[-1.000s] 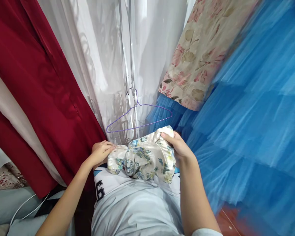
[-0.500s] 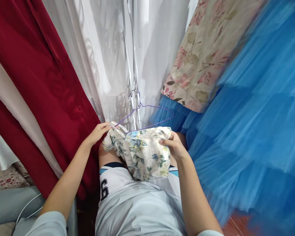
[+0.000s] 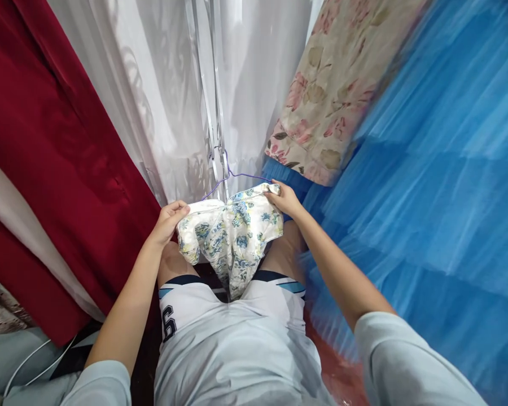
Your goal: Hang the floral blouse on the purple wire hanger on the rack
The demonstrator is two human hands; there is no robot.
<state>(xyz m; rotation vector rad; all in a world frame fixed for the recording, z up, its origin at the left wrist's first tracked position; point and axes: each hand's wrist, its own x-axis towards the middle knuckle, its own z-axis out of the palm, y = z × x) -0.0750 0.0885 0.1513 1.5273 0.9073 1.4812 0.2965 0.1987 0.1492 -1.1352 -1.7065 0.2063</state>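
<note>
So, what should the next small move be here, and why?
Probably ease the left hand and right hand slightly apart: they grip opposite ends of the floral cloth's upper edge, its middle hangs in bunched folds, and it partly hides the purple hanger. A flatter edge would likely line up more easily.

Smooth, faintly glossy blue-flowered cloth (image 3: 242, 220); gauzy, matt blue netting (image 3: 427, 197).

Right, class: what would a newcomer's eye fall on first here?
Probably the bright blue tiered fabric filling the right side, and the deep red cloth at left. Between them, the left hand and right hand hold up a blue-flowered cloth, partly covering a purple hanger.
</note>
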